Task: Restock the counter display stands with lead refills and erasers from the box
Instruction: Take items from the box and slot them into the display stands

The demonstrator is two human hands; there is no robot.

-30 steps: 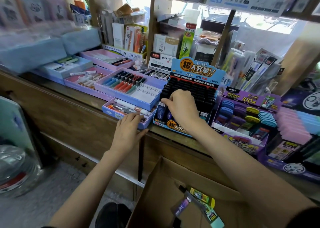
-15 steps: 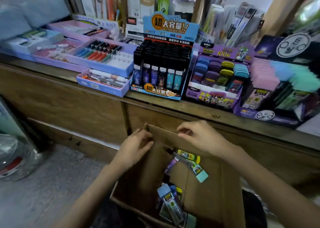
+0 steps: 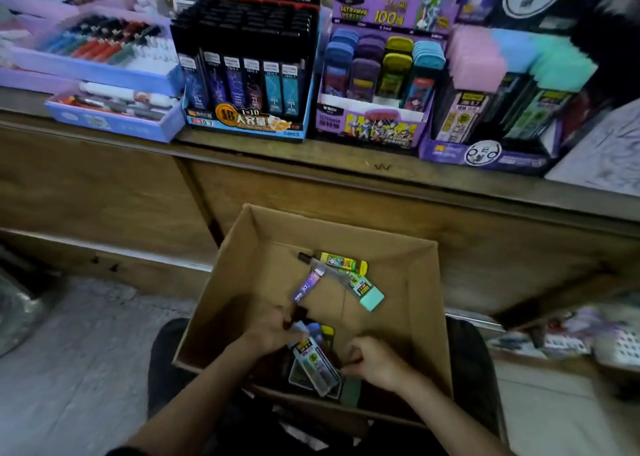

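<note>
Refill case (image 3: 315, 362), clear with yellow-black label, gripped by left hand (image 3: 273, 332) inside box (image 3: 426, 317).

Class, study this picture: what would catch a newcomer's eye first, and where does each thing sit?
The open cardboard box in the foreground draws the eye, with the left hand and right hand down among refill cases at its near end. Above it, on the counter, stand the bright blue refill stand and the purple eraser stand to its right.
</note>
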